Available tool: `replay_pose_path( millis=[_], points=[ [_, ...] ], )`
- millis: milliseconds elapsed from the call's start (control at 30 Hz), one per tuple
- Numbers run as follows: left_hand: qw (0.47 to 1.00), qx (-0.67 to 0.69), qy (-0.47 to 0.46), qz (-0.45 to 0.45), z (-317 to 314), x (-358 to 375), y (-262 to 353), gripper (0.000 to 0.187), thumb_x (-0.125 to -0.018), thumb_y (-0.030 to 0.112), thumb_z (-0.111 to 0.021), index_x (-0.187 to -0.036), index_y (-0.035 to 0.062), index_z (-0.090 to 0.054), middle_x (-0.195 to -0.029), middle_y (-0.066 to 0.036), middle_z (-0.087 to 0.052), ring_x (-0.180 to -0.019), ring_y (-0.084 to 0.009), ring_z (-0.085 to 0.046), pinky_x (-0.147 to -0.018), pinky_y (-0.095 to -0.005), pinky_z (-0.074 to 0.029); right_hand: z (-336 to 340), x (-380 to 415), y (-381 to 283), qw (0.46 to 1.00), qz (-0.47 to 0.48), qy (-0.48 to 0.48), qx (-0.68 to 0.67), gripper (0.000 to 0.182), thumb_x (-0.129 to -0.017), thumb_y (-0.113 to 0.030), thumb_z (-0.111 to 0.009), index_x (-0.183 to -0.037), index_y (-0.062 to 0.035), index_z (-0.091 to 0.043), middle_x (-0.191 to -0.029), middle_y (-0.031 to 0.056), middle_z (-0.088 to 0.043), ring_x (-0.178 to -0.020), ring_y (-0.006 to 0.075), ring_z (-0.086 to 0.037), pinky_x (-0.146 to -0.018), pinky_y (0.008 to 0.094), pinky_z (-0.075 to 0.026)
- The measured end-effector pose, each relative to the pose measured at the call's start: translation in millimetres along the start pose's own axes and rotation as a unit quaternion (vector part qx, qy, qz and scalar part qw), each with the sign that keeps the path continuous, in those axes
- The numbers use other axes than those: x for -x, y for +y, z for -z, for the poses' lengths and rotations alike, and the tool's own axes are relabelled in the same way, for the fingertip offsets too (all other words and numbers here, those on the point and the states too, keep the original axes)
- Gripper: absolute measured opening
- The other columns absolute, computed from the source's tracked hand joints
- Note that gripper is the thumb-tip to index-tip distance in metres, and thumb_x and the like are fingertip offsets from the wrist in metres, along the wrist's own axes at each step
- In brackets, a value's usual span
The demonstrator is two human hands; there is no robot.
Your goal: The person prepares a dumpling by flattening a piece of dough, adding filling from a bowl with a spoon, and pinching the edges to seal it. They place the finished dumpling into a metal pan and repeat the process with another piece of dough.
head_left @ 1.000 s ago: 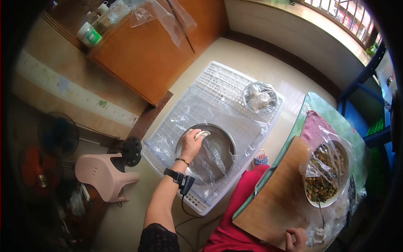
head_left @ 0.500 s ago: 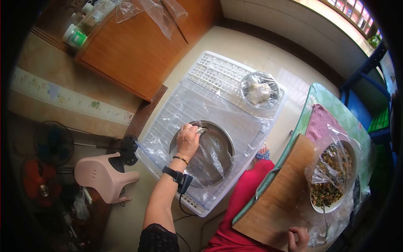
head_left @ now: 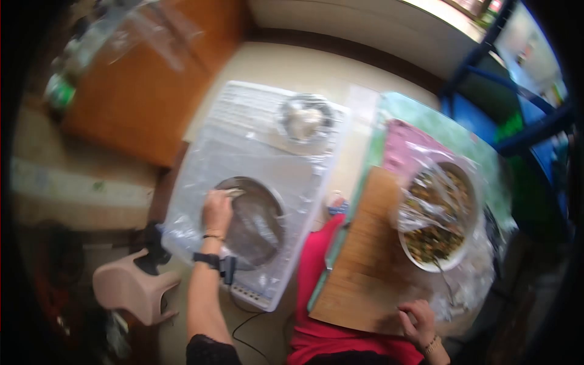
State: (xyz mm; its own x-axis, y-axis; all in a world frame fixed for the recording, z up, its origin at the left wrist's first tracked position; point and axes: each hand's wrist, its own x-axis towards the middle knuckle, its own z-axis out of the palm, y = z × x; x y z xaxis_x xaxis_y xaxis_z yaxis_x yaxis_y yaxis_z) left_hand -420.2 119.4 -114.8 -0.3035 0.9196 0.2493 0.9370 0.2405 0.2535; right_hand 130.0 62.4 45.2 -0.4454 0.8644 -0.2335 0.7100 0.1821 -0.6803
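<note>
My left hand (head_left: 217,213) reaches to the far left rim of a round metal pan (head_left: 281,205), its fingers closed on a small pale piece that looks like a dumpling (head_left: 234,193). Clear plastic film (head_left: 258,225) lies over part of the pan. My right hand (head_left: 417,322) is held above the near edge of a wooden board (head_left: 359,255), fingers loosely curled and apart, nothing in them. Beyond it stands a white bowl (head_left: 478,194) of chopped filling (head_left: 435,240), partly under clear plastic, with a utensil handle (head_left: 446,283) sticking out.
The pan sits on a white plastic crate (head_left: 210,143), beside a film-covered bowl of dough (head_left: 304,121). A pink cloth (head_left: 398,143) lies on the green table (head_left: 426,115). A pink stool (head_left: 128,286) stands left; a blue rack (head_left: 474,115) stands right. A cable (head_left: 243,328) hangs below my left wrist.
The view has swung right, so everything sits further left and the picture is blurred. My left hand stays at the pan's rim. More of my right hand and wrist now shows.
</note>
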Motion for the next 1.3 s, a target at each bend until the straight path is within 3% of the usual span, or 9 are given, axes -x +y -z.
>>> replay_pose_path(
  millis=[233, 467, 567, 633, 767, 833, 933, 1033, 1300],
  points=[
    [0.996, 0.05, -0.052, 0.042, 5.4, 1.4, 5.0, 0.022, -0.08, 0.002, -0.06, -0.101, -0.003, -0.059, -0.099, -0.019, -0.058, -0.097, -0.038, -0.056, -0.086, -0.0444, -0.044, 14.3, 15.4, -8.1, 0.995, 0.028, 0.09, -0.037, 0.01, -0.083, -0.01, -0.067, -0.093, -0.0056, -0.065, -0.08, 0.0092, -0.064, -0.076, 0.0256, -0.063, -0.072, 0.0359, -0.047],
    [0.996, 0.013, 0.088, -0.026, 56.8, -1.3, 75.6, 0.03, -0.086, 0.005, -0.06, -0.115, -0.0033, -0.055, -0.109, -0.018, -0.056, -0.102, -0.0354, -0.056, -0.089, -0.0398, -0.044, 33.4, 52.2, 14.5, 0.971, -0.095, 0.22, -0.009, 0.006, -0.083, -0.01, -0.066, -0.086, -0.0044, -0.066, -0.075, 0.0122, -0.064, -0.068, 0.0306, -0.063, -0.063, 0.0386, -0.049],
    [0.977, 0.203, 0.046, -0.053, 90.5, 21.8, 156.6, 0.021, -0.084, -0.001, -0.059, -0.105, -0.0022, -0.059, -0.101, -0.017, -0.057, -0.094, -0.033, -0.057, -0.084, -0.0396, -0.046, 28.9, 64.2, 53.1, 0.967, -0.127, 0.215, 0.057, 0.011, -0.085, -0.014, -0.062, -0.088, -0.0043, -0.066, -0.079, 0.0142, -0.066, -0.071, 0.0321, -0.065, -0.064, 0.0396, -0.051],
    [0.954, 0.23, 0.044, -0.188, 97.8, 45.0, 203.7, 0.018, -0.082, -0.001, -0.06, -0.1, -0.0007, -0.06, -0.095, -0.016, -0.059, -0.089, -0.0324, -0.058, -0.08, -0.0403, -0.047, 29.1, 67.1, 73.6, 0.959, -0.164, 0.211, 0.094, 0.018, -0.087, -0.018, -0.058, -0.098, -0.0065, -0.066, -0.079, 0.0166, -0.067, -0.073, 0.0349, -0.066, -0.065, 0.0438, -0.052],
    [0.902, 0.332, -0.078, -0.265, 107.8, 95.2, 299.1, 0.018, -0.078, -0.001, -0.064, -0.096, 0.0018, -0.06, -0.092, -0.016, -0.061, -0.087, -0.0331, -0.06, -0.078, -0.0411, -0.048, 40.4, 59.0, 87.0, 0.95, -0.196, 0.198, 0.141, 0.024, -0.087, -0.017, -0.055, -0.108, -0.0054, -0.061, -0.074, 0.0206, -0.066, -0.067, 0.0379, -0.065, -0.064, 0.047, -0.052],
    [0.876, 0.377, -0.136, -0.269, 98.4, 116.0, 331.5, 0.019, -0.078, 0.0, -0.065, -0.097, 0.0031, -0.061, -0.092, -0.015, -0.061, -0.088, -0.0327, -0.06, -0.078, -0.0411, -0.049, 46.2, 54.4, 93.5, 0.95, -0.194, 0.184, 0.163, 0.04, -0.086, -0.016, -0.053, -0.125, -0.0049, -0.05, -0.069, 0.0216, -0.065, -0.062, 0.0413, -0.063, -0.063, 0.0499, -0.051],
    [0.846, 0.412, -0.207, -0.268, 84.0, 135.2, 371.7, 0.022, -0.077, 0.001, -0.066, -0.098, 0.0033, -0.061, -0.09, -0.015, -0.06, -0.087, -0.0332, -0.06, -0.075, -0.0397, -0.05, 62.8, 46.4, 86.6, 0.952, -0.219, 0.182, 0.114, 0.047, -0.086, -0.015, -0.055, -0.13, -0.0038, -0.045, -0.079, 0.0211, -0.067, -0.072, 0.0422, -0.064, -0.067, 0.05, -0.051],
    [0.828, 0.429, -0.227, -0.281, 74.5, 144.4, 396.2, 0.021, -0.078, 0.002, -0.065, -0.098, 0.0041, -0.061, -0.089, -0.014, -0.061, -0.084, -0.0316, -0.061, -0.073, -0.0385, -0.05, 58.0, 34.9, 109.7, 0.943, -0.066, 0.318, 0.069, 0.05, -0.083, -0.011, -0.057, -0.131, -0.0043, -0.043, -0.089, 0.0217, -0.067, -0.078, 0.042, -0.064, -0.068, 0.0506, -0.05],
    [0.829, 0.419, -0.264, -0.26, 70.3, 153.4, 402.9, 0.018, -0.081, 0.003, -0.063, -0.098, 0.0058, -0.062, -0.083, -0.013, -0.061, -0.074, -0.03, -0.062, -0.065, -0.0377, -0.051, 69.7, 4.6, 112.0, 0.95, -0.107, 0.271, 0.11, 0.041, -0.08, -0.013, -0.064, -0.116, -0.006, -0.044, -0.1, 0.0192, -0.062, -0.087, 0.0405, -0.063, -0.072, 0.0479, -0.05]
  ],
)
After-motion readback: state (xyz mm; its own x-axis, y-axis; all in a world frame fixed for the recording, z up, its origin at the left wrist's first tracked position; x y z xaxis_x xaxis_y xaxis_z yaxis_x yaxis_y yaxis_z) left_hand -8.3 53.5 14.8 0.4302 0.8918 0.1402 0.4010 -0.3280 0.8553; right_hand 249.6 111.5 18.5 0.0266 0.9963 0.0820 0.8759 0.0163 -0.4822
